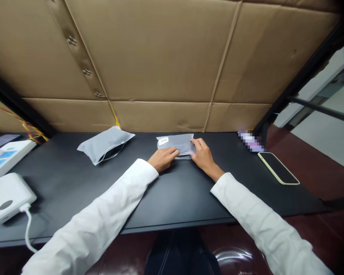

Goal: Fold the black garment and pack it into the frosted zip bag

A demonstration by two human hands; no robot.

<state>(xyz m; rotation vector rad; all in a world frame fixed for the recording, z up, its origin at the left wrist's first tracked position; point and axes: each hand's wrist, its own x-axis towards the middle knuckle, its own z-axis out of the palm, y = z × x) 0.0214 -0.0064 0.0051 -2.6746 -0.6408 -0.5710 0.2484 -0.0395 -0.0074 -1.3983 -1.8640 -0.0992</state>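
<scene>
A small frosted plastic bag lies on the black table in front of me. Near its upper left corner sits a white barcode label. My left hand has its fingers closed on the bag's lower edge, the thumb partly hidden. At the right edge, my right hand pinches the bag between thumb and fingers. The lower edge looks slightly parted. To the left of my hands rests a larger frosted zip bag, its mouth gaping toward me.
A tall cardboard wall closes off the back of the table. On the right lie a phone and a blurred-out packet. A white device with a cable and a white box occupy the left.
</scene>
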